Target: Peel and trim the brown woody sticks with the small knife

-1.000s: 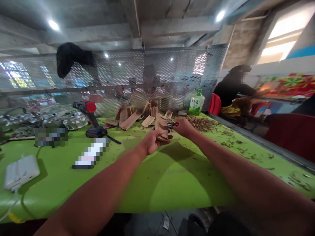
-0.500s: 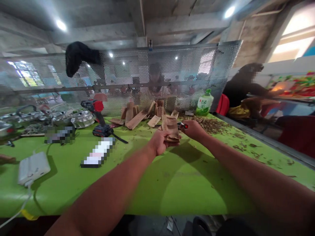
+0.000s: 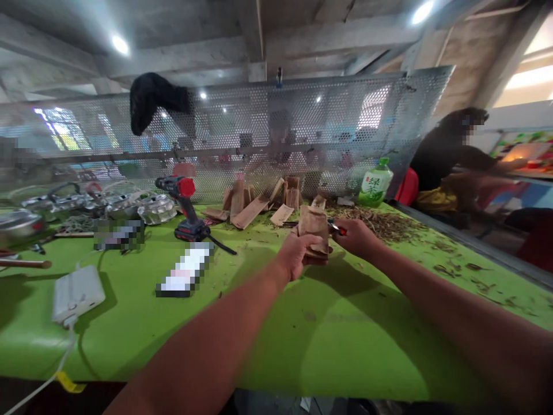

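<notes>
A long green bench (image 3: 328, 340) fills the view, with a perforated metal screen (image 3: 328, 115) standing along its far edge and a black cloth (image 3: 158, 101) draped over the screen's top. Beyond the bench's right edge sits a co-worker (image 3: 449, 150) in dark clothes, busy with something too blurred to tell.

The person's forearms reach in from the bottom of the view. Held just above the bench and between the two hands is a bundle of brown strips (image 3: 314, 236). It is rough, dry and fibrous, like folded bark or stiff kraft paper, with ragged ends and layers that stand roughly upright and lean slightly apart. The left hand (image 3: 296, 256) has a firm, closed grip around its lower part. The right hand (image 3: 356, 237) has a narrow pinching grip on a small tool with a red part and a metal tip (image 3: 336, 227), which sits just beside the bundle's upper right side. The tool's exact kind is hidden by the fingers.

Behind the hands lie more loose brown strips (image 3: 254, 202), some flat and some propped up, and a heap of dry brown shreds (image 3: 380, 223). Nearby are a red-and-black cordless drill (image 3: 184, 207), a green-labelled plastic bottle (image 3: 375, 183) and a white power adapter (image 3: 78, 294).
</notes>
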### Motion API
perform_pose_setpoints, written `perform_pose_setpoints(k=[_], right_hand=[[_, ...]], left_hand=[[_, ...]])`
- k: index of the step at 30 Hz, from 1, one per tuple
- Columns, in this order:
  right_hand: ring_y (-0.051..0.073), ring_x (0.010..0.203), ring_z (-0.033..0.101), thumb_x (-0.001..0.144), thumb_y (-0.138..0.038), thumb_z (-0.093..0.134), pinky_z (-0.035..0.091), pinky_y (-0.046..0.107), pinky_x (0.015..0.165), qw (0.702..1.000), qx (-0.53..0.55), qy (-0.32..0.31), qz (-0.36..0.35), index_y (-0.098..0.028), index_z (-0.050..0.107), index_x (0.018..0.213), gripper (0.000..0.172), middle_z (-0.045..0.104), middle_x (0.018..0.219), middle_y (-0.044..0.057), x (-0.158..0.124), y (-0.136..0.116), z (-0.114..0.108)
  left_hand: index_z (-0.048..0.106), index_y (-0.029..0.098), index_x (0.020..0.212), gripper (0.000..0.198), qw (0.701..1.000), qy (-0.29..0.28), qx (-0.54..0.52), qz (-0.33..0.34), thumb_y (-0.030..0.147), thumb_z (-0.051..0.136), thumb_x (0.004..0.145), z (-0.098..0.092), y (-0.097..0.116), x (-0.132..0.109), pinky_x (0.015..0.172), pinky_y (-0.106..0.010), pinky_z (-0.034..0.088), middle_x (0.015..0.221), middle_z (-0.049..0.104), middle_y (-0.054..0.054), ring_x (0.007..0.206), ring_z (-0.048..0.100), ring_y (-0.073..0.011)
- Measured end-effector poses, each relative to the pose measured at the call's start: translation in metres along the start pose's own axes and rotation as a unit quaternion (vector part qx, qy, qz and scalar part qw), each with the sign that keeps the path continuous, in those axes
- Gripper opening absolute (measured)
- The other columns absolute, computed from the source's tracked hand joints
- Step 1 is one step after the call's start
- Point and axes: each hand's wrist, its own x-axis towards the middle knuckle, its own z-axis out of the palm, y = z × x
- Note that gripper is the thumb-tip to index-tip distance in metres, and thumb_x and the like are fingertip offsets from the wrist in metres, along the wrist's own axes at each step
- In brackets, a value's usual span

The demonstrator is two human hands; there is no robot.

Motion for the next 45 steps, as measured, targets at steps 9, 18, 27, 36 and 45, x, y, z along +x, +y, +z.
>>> perform_pose_setpoints(k=[9,18,27,36,45], right_hand=[[0.012,0.052,0.039,0.072,-0.032,0.048,0.028,0.024,0.052,0.999,0.022,0.026,0.01,-0.021,0.047,0.058,0.018,0.045,0.052,-0.003,-0.0046,0.0014,-0.0008],[0.012,0.052,0.037,0.07,-0.031,0.046,0.028,0.025,0.053,0.999,0.041,0.01,0.006,-0.021,0.047,0.059,0.015,0.043,0.052,-0.003,-0.008,0.0045,0.0007],[0.012,0.052,0.041,0.073,-0.032,0.048,0.029,0.024,0.053,0.998,0.048,0.023,0.014,-0.02,0.055,0.063,0.018,0.05,0.054,-0.002,-0.0084,0.0085,0.0005],[0.011,0.052,0.04,0.075,-0.032,0.049,0.028,0.024,0.053,0.998,0.054,0.026,-0.019,-0.02,0.052,0.06,0.02,0.048,0.053,-0.002,-0.006,0.0086,0.0007],[0.011,0.05,0.039,0.073,-0.029,0.045,0.027,0.024,0.053,0.999,0.032,0.022,-0.029,-0.021,0.044,0.059,0.016,0.043,0.052,-0.003,-0.004,0.0037,-0.0033]], left_hand=[[0.061,0.015,0.105,0.032,0.999,0.038,0.001,-0.019,0.014,0.064,0.073,-0.0005,-0.0013,0.0007,0.057,-0.036,0.057,0.073,0.069,-0.007,0.06,0.066,-0.0207],[0.063,0.015,0.109,0.038,0.999,0.038,0.009,-0.015,0.012,0.063,0.071,0.0039,-0.0005,-0.0036,0.05,-0.033,0.055,0.08,0.07,-0.008,0.058,0.065,-0.0194],[0.062,0.015,0.108,0.038,0.999,0.05,0.007,-0.014,0.015,0.064,0.07,-0.0002,-0.0011,-0.0019,0.053,-0.035,0.056,0.084,0.07,-0.008,0.061,0.066,-0.0199],[0.066,0.013,0.102,0.037,0.999,0.026,0.032,-0.001,0.019,0.068,0.066,-0.0012,-0.0034,-0.0034,0.053,-0.031,0.056,0.085,0.071,-0.009,0.063,0.067,-0.0194],[0.061,0.016,0.116,0.052,0.999,0.036,0.031,0.009,0.017,0.068,0.065,-0.0008,-0.0029,-0.0024,0.049,-0.032,0.056,0.085,0.07,-0.006,0.059,0.067,-0.0195]])
